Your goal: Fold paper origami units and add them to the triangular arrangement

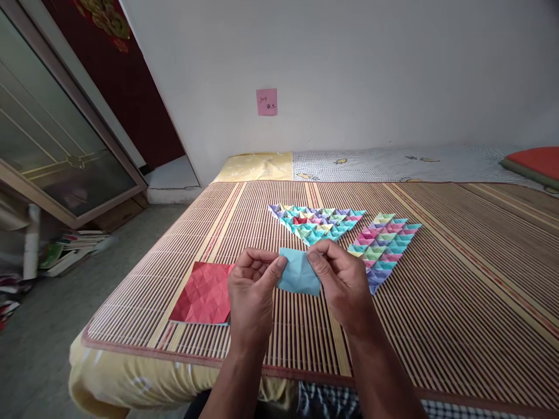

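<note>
Between my two hands I see a small light blue sheet of paper (299,273) with faint crease lines, raised above the mat. My left hand (253,285) pinches its left edge between thumb and fingers. On the opposite side, my right hand (343,279) pinches the upper right edge. Left of my left hand lies a creased red paper square (203,297), with a bit of light blue showing under its lower edge. Beyond my hands are rows of small folded paper triangles (321,224) in many colours. A second group of folded paper triangles (384,244) lies right of my right hand, partly hidden by it.
A striped bamboo mat (458,302) covers the bed, its front edge close to me. A white wall with a pink note (266,102) stands behind. Books (78,250) lie on the floor at left, and a red cushion (535,164) rests at far right.
</note>
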The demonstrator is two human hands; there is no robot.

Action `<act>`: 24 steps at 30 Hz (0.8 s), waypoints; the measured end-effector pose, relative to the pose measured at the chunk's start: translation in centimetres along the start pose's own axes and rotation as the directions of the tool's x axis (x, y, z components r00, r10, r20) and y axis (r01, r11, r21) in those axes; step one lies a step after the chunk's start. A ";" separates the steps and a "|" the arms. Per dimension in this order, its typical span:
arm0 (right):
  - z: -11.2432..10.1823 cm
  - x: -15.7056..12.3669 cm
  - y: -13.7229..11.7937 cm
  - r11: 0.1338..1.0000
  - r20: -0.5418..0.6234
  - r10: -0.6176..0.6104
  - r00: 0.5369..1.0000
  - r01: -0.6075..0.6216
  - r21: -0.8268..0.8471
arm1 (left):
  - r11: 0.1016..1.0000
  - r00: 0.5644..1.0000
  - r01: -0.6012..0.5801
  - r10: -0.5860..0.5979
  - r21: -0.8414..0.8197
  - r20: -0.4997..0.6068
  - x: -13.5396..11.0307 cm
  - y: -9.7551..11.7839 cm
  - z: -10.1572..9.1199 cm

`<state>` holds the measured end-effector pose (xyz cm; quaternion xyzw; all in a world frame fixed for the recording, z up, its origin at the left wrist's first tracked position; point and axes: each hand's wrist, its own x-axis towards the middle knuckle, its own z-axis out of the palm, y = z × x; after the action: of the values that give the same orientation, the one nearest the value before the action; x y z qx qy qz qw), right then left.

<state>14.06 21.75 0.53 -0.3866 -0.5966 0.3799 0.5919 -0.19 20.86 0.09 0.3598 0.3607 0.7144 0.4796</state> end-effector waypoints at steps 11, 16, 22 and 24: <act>-0.1 0.2 -0.2 0.993 0.006 -0.046 0.999 0.046 -0.110 | 0.985 0.978 0.172 -0.170 -0.008 0.124 0.3 0.2 -0.2; 0.0 0.1 -0.1 0.992 0.008 -0.029 1.000 0.030 -0.122 | 0.994 0.994 0.080 -0.085 0.069 0.070 0.0 0.0 -0.2; -0.2 0.0 -0.4 0.990 0.056 -0.052 0.997 0.059 -0.129 | 0.969 0.997 0.069 -0.076 0.238 0.017 -0.9 0.2 0.3; -0.2 0.0 -0.5 0.983 0.049 -0.080 0.996 0.087 -0.163 | 0.964 0.998 0.060 -0.065 0.261 0.011 -1.0 0.1 0.4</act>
<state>14.22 21.53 0.95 -0.4006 -0.6540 0.3122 0.5607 0.42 19.92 0.22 0.4148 0.4580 0.6420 0.4539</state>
